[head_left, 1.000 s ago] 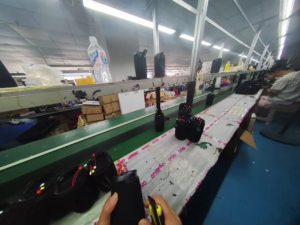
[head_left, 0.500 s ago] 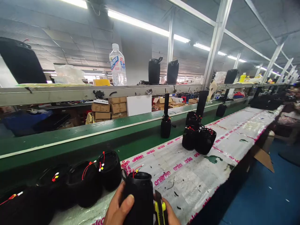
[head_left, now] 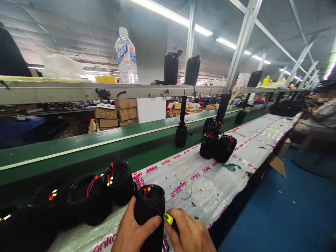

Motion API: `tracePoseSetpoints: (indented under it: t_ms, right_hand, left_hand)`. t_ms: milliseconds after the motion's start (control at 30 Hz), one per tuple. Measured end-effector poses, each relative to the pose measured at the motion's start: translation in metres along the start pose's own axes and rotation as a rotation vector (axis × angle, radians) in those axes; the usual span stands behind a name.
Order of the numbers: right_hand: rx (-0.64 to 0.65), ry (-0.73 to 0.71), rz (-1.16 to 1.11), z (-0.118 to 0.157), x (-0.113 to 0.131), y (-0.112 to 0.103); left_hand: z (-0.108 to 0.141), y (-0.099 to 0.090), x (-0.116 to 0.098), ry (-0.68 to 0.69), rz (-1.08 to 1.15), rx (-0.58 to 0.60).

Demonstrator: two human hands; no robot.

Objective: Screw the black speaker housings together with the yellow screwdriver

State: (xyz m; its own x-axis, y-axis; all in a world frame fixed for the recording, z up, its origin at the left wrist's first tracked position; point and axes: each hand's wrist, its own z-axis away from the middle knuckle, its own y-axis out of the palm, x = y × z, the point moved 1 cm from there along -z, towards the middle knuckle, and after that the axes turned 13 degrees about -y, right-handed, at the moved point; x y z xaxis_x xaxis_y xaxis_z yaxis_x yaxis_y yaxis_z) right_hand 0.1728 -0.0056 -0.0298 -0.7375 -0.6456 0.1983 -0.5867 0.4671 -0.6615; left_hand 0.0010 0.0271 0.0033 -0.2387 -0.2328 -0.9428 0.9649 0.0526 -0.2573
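Observation:
A black cylindrical housing (head_left: 151, 206) stands tilted at the front of the bench, with red wires and small connectors in its open top. It looks like a fabric-covered speaker shell. My left hand (head_left: 135, 225) grips it from the left, its thumb across the near side. In my right hand (head_left: 187, 229) is a yellow and black utility knife (head_left: 168, 219), its tip end at the housing's right side. Whether the blade touches the fabric, I cannot tell. Close by on the left stand similar black housings (head_left: 119, 183) with red wires showing.
Plastic sheeting printed in pink covers the bench (head_left: 199, 189). More black housings (head_left: 224, 148) stand further along it. Behind runs a green conveyor (head_left: 147, 157). Above is a metal shelf (head_left: 136, 91) with a plastic bottle (head_left: 126, 57). A person (head_left: 324, 115) is at the far right.
The utility knife has turned from upright beside the housing to pointing at its side, with my right hand now wrapped around it. The view has shifted somewhat; my left hand still grips the housing.

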Motion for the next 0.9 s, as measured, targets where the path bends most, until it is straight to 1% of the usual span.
tracePoseSetpoints:
  t_ms: [67,100,167,300,367,467,533,567,600,700,767,833,900]
  right_hand:
    - [0.088,-0.101,0.054,-0.009,-0.005,-0.012]
    - [0.117,-0.124,0.091,-0.012,-0.007,-0.017]
    - [0.149,-0.119,0.153,-0.013,-0.012,-0.025]
    - [0.204,0.016,0.182,0.001,-0.023,-0.028]
    - [0.198,0.096,0.22,0.014,-0.028,-0.027]
    - [0.22,0.186,0.252,0.032,-0.031,-0.023]
    - [0.26,0.227,0.243,0.04,-0.03,-0.02]
    - [0.275,0.239,0.236,0.042,-0.029,-0.018]
    - [0.271,0.248,0.246,0.043,-0.028,-0.017]
    - [0.211,0.248,0.305,0.044,-0.023,-0.014]
    - [0.187,0.262,0.31,0.045,-0.02,-0.012]
    - [0.208,0.287,0.264,0.047,-0.018,-0.009]
    - [0.196,0.301,0.282,0.05,-0.016,-0.006]
  left_hand:
    - [-0.003,0.004,-0.006,0.015,-0.114,0.04]
    - [-0.005,0.006,-0.008,0.013,-0.197,0.058]
    - [-0.01,0.011,-0.014,0.006,-0.369,0.083]
    - [-0.024,0.024,-0.024,0.05,-0.597,0.167]
    - [-0.029,0.032,-0.029,0.087,-0.727,0.188]
    - [-0.03,0.042,-0.034,0.131,-0.896,0.129]
    - [-0.026,0.046,-0.032,0.138,-0.992,0.08]
    - [-0.024,0.047,-0.03,0.141,-1.03,0.086]
    - [-0.022,0.048,-0.028,0.151,-1.056,0.117]
    - [-0.02,0.049,-0.022,0.183,-1.09,0.223]
    - [-0.024,0.049,-0.02,0.197,-1.099,0.232]
    - [-0.029,0.051,-0.021,0.203,-1.103,0.233]
    - [-0.033,0.053,-0.023,0.209,-1.098,0.243]
